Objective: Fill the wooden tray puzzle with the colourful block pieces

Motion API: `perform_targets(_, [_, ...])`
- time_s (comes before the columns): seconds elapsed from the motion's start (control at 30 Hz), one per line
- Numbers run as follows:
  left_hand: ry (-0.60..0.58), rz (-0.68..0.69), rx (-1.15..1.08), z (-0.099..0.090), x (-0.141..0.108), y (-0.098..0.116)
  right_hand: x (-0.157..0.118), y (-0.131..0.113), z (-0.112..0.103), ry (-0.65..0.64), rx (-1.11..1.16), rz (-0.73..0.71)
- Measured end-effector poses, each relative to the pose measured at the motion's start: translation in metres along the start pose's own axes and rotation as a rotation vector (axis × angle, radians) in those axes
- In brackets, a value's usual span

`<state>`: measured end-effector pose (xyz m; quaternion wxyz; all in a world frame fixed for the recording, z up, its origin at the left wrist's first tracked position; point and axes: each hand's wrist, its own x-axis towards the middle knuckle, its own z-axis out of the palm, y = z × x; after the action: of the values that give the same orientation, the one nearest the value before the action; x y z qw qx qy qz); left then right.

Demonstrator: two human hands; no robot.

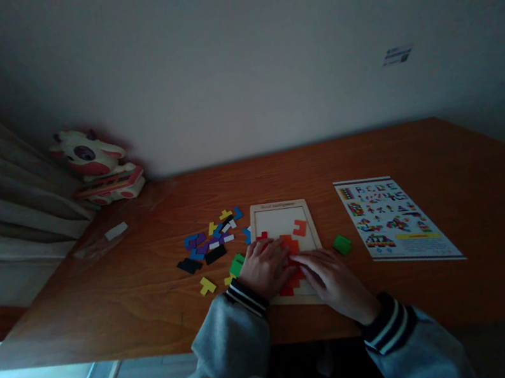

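Observation:
A shallow wooden puzzle board (318, 298) lies in front of me, its pale inside partly filled with red and orange block pieces (291, 244). My left hand (264, 269) rests over the left part of the board, fingers stretched out and touching the red pieces, hiding some of them. From the right, my right hand (333, 275) reaches across the board's edge; its index finger points onto the red pieces and its thumb stands apart below. No piece is visible in either hand. A loose orange U-shaped piece (300, 227) lies higher up inside the board.
Left of the board are scattered blue, purple, white, black and yellow pieces (202, 249), with green pieces (237, 264) by my left wrist. A green piece (342, 244) and a printed sheet (398, 219) lie right. A cow toy (106, 168) stands at the back left near clear plastic wrapping.

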<state>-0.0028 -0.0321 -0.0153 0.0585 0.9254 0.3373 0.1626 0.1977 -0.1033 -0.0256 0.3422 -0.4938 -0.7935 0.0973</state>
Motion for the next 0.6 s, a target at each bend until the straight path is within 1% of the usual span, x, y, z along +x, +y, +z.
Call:
perform_targets(0.13, [0.016,-0.002,0.007,-0.001,0.0,0.001,-0.003,0.004,0.004,0.001,0.068,0.011])
perform_targets(0.23, [0.031,0.021,0.015,-0.002,-0.001,0.0,-0.006,0.01,0.007,0.038,0.101,0.027])
perform_targets(0.33, [0.052,0.031,0.01,0.0,-0.003,-0.001,-0.008,0.013,0.01,0.073,0.085,0.044])
perform_targets(0.5, [0.065,0.032,-0.013,0.003,-0.005,-0.002,-0.006,0.011,0.009,0.041,0.027,0.049])
perform_targets(0.6, [0.066,0.031,-0.024,0.003,-0.006,-0.002,-0.005,0.009,0.008,0.042,0.0,0.043])
